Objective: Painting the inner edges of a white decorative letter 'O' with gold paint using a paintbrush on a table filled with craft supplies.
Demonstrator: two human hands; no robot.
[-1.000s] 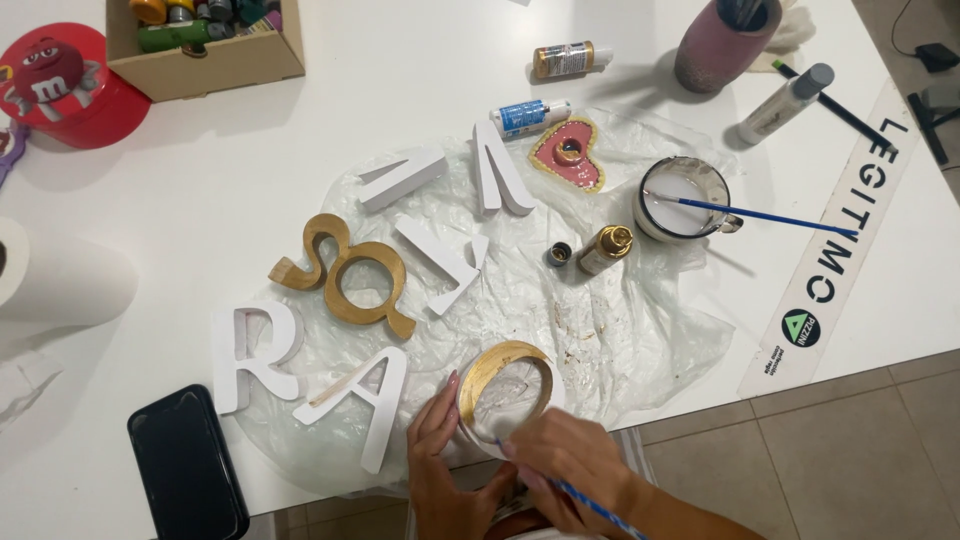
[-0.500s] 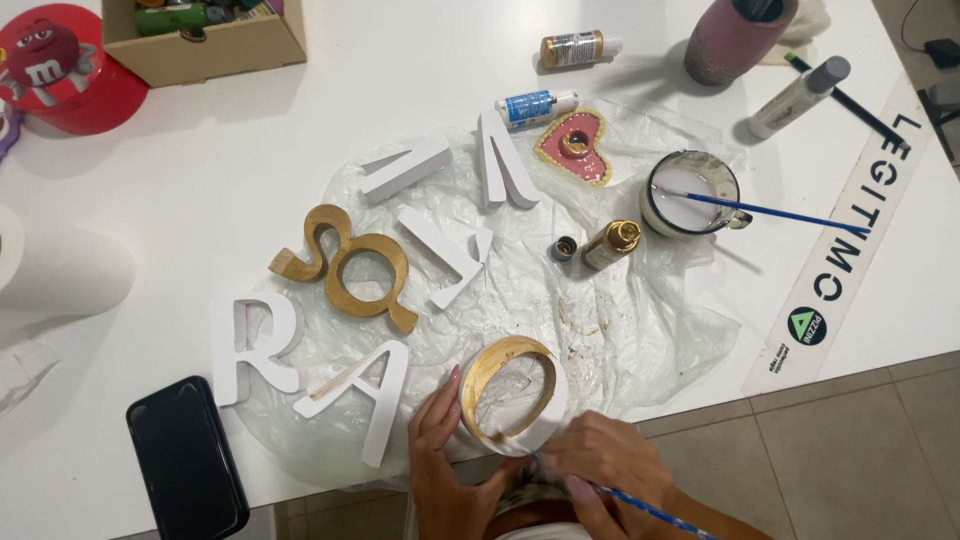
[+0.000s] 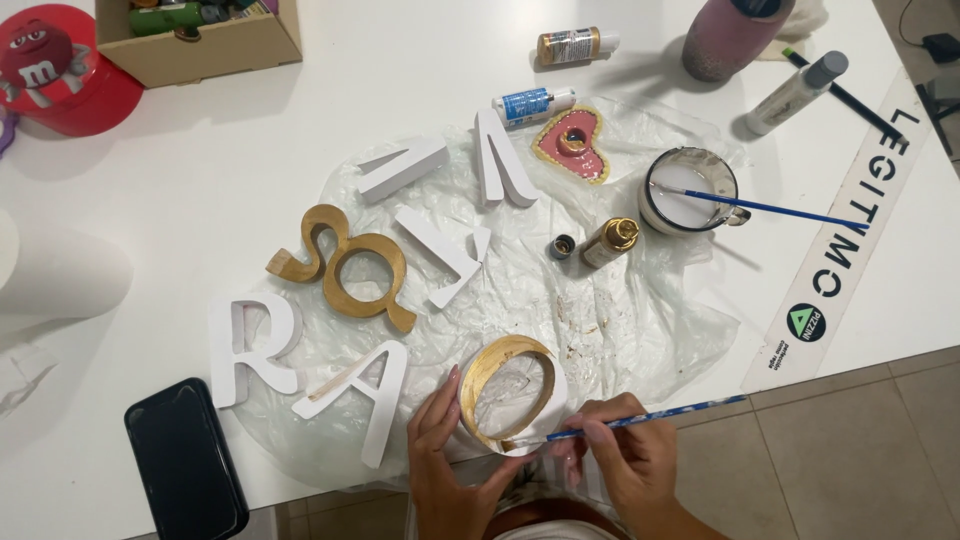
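Note:
A white ring-shaped letter [image 3: 512,362] with a gold-painted inside lies on clear plastic sheeting [image 3: 620,330] at the table's near edge. My left hand [image 3: 445,450] steadies its left rim with spread fingers. My right hand [image 3: 625,465] holds a blue paintbrush [image 3: 640,421], whose tip touches the ring's lower inner edge. A gold ampersand [image 3: 345,268] and white letters [image 3: 250,345] lie to the left and behind. A gold paint bottle [image 3: 610,242] stands open beside its cap [image 3: 563,246].
A cup [image 3: 690,190] of white liquid holds another blue brush. A pink heart dish [image 3: 572,143], small paint bottles [image 3: 535,104], a black phone [image 3: 185,460], a cardboard box [image 3: 210,40], a red container [image 3: 50,65] and a white strip [image 3: 840,250] lie around.
The view has shifted slightly. My right hand has moved the brush tip along the ring's lower inner edge; my left hand stays on the rim.

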